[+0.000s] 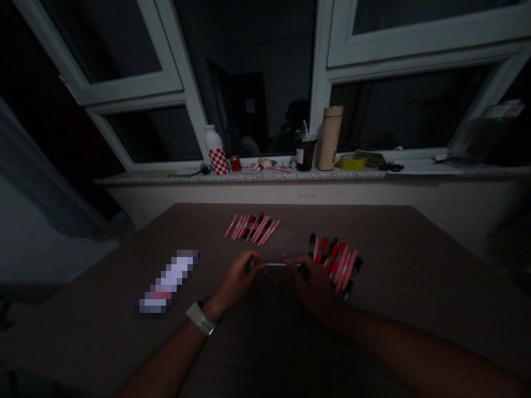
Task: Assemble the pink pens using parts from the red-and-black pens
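1. A person's left hand [237, 276], wearing a white-strapped watch [200, 318], is pinching one end of a thin white tube [280, 264], its fingers closed on the tube, above the middle of the dark brown table [398, 276].
2. The right hand [314, 287] is gripping the other end, its fingers curled shut, and the tube is lying level between the two hands.
3. Small red pieces [284, 256] are showing just beyond the tube and close to the right hand, though the dim light is hiding their exact shape.
4. A fanned row of pink, red and black pens [253, 228] is lying toward the table's far edge, ahead of the hands.
5. A second bunch of pens [334, 264] is lying just beside the right hand, its tips pointing in several directions.
6. A pixel-blurred object [168, 281] is lying well left of the hands, toward the table's left edge, its form obscured.
7. Beyond the far edge, a red-checked white bottle [216, 149], a small red tin [235, 163], a dark jar [306, 155], a beige flask [330, 138], a yellow tape roll [352, 162] and black scissors [391, 167] are sitting along a stone windowsill [249, 176].
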The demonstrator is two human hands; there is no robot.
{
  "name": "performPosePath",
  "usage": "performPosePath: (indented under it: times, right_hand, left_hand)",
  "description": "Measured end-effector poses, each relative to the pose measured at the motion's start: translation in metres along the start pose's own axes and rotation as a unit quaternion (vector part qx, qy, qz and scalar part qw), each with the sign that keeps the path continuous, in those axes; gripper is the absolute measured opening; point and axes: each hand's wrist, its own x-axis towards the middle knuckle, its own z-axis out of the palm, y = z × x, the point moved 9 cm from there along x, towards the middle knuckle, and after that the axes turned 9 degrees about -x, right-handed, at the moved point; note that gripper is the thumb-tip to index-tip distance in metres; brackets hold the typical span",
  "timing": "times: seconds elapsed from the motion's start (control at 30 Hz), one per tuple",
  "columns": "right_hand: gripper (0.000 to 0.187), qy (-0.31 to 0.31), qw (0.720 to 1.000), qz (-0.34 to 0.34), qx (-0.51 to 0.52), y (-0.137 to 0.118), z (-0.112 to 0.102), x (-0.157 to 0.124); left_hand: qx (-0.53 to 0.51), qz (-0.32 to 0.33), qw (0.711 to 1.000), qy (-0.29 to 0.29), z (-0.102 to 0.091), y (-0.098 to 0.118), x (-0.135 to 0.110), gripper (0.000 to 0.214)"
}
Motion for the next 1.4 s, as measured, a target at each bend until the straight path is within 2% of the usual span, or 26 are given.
performPosePath:
  times: [0.23,0.9,1.0,1.17,1.4]
  right_hand:
    - [0.030,-0.015,1.000,0.011,-0.006,0.003,0.002,0.001]
    - [0.024,-0.032,0.999,0.009,0.028,0.005,0.008,0.001]
    - [0.025,-0.033,0.996,0.018,0.079,0.007,0.009,0.000]
    - [0.029,-0.005,0.987,0.021,0.158,0.006,0.008,0.002]
    - [0.030,0.020,0.989,0.035,0.143,0.010,0.008,0.004]
  left_hand:
    - [0.013,0.059,0.998,-0.033,0.003,0.013,0.001,0.011]
    - [-0.008,0.082,0.996,-0.039,0.004,0.022,-0.001,0.014]
    - [-0.018,0.079,0.996,-0.023,0.001,0.021,-0.001,0.016]
    - [-0.013,0.055,0.998,0.040,-0.011,0.015,0.002,0.017]
    - [0.005,0.043,0.994,0.099,-0.025,0.013,0.002,0.020]
